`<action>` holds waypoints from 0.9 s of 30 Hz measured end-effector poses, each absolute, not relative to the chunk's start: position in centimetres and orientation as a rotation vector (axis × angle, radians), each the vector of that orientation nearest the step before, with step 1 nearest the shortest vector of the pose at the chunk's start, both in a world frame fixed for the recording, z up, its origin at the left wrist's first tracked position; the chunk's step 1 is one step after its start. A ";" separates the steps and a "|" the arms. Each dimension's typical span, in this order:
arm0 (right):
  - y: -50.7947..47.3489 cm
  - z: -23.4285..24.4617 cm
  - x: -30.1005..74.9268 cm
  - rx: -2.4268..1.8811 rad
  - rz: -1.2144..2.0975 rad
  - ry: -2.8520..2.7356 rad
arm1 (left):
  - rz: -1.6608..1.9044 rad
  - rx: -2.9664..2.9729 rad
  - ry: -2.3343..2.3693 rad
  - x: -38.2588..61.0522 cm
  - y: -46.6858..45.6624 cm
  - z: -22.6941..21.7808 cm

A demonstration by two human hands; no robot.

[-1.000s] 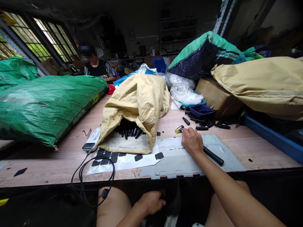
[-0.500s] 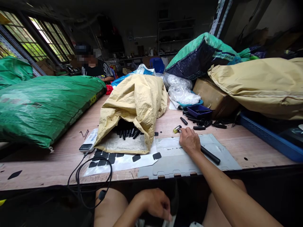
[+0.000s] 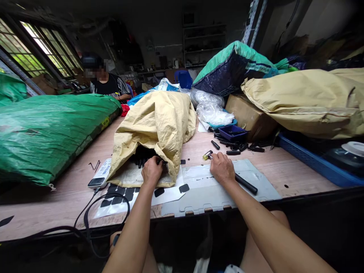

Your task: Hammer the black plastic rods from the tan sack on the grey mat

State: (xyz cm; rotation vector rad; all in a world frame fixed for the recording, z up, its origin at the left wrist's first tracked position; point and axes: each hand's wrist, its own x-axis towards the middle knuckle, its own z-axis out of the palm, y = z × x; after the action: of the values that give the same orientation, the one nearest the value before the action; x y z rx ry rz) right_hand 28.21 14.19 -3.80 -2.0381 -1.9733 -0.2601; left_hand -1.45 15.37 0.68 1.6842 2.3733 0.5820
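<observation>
My right hand (image 3: 222, 167) is closed around a hammer, which lies low over the grey board (image 3: 256, 172). The hammer's head (image 3: 207, 155), part metal and part yellow, sticks out on one side, and its black handle (image 3: 247, 184) on the other. My left hand (image 3: 152, 170) reaches into the mouth of a cream woven sack (image 3: 167, 117). Its fingers are pinched on a black tube-like part (image 3: 161, 162) at the opening. More dark parts (image 3: 140, 163) lie inside, mostly hidden by shadow and the hand.
Loose black pieces (image 3: 233, 152) lie around a purple tray (image 3: 231, 132). A white device (image 3: 100, 173) with a cable sits left of the sack. Large sacks, a green one (image 3: 57, 132) and a cream one (image 3: 307, 102), flank the table. Across it sits another person (image 3: 106, 83).
My left hand has risen from my lap to the sack's opening and closed on a black part there. My right hand keeps its hold on the hammer. The view has shifted slightly.
</observation>
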 end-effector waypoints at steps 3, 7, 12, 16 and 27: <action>14.2 -3.8 28.2 -2.035 -0.251 -1.977 | 0.452 1.686 2.444 -0.8 15.2 0.9; 14.1 -3.5 28.1 -2.044 -0.238 -1.972 | 0.287 1.599 2.469 -1.1 14.0 1.4; 14.0 -3.3 28.0 -2.056 -0.234 -1.975 | 0.702 1.487 2.547 -2.0 10.2 1.7; 13.9 -3.2 28.0 -2.062 -0.242 -1.983 | 1.324 1.678 2.178 0.5 6.7 2.4; 14.1 -3.4 28.0 -2.060 -0.226 -1.972 | 0.854 2.097 1.634 9.6 10.5 -2.6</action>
State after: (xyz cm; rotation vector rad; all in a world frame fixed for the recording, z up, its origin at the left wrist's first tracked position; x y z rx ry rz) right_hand 28.03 14.06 -3.41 -2.0598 -1.9716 -0.2257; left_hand 9.56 10.52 -2.61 2.0969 1.6342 0.8541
